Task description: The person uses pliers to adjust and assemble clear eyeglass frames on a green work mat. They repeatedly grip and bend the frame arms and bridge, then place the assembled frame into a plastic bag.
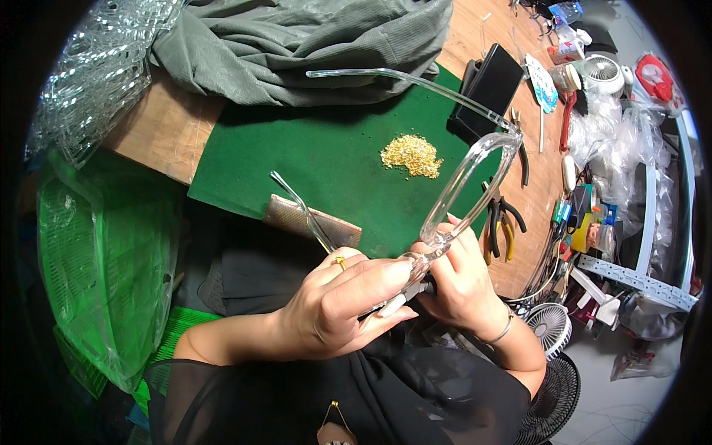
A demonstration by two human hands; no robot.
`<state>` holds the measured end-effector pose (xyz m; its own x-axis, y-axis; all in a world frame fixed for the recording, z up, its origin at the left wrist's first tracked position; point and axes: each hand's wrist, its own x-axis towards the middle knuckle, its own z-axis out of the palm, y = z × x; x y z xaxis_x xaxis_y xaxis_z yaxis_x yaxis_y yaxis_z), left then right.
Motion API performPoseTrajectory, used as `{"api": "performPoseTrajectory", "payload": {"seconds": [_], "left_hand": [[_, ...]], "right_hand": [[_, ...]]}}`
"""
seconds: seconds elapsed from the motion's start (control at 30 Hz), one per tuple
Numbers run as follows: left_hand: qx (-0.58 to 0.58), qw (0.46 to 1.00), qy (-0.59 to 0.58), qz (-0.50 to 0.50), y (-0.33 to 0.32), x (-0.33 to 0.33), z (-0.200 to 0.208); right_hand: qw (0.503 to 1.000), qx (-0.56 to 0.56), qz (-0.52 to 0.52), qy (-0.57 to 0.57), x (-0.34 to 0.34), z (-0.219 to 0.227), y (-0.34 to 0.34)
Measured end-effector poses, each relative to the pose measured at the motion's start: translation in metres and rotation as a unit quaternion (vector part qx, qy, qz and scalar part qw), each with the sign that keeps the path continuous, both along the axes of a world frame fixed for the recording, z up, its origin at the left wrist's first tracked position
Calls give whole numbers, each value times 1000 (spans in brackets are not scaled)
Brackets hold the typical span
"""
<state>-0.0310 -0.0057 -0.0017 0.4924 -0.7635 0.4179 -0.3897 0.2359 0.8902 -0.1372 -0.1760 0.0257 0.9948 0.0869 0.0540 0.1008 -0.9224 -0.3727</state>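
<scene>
A clear plastic eyeglass frame (456,185) is tilted up in front of me, one temple reaching across the green mat (297,141). My left hand (345,304) pinches the frame on its near side. Close beside it, my right hand (463,285) has its fingers curled at the frame's middle and around a dark slim tool (428,285), mostly hidden, whose kind I cannot make out. On the mat beyond lies a heap of tiny gold-coloured metal pieces (413,156). A beige textured case (285,213) rests at the mat's near edge.
Pliers (508,222) with dark and yellow handles and a black phone-like slab (493,85) lie to the right. Grey cloth (297,44) covers the far side. Many clear frames (96,74) pile up at far left, above a green basket (104,245). Small fans (550,326) stand at right.
</scene>
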Motion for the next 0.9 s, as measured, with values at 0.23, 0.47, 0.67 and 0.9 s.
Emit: {"api": "performPoseTrajectory", "payload": {"seconds": [0.23,0.47,0.67,0.9], "left_hand": [[4,1000,2,4,-1,-2,-1],[-5,998,-26,-50,-1,3,-13],[-130,977,164,-31,1,36,-7],[-160,893,420,-22,7,54,10]], "right_hand": [[1000,-3,6,-12,3,1,0],[999,31,-3,42,-1,-3,-2],[985,139,-32,99,17,7,-17],[991,-97,-73,58,10,-55,-18]]}}
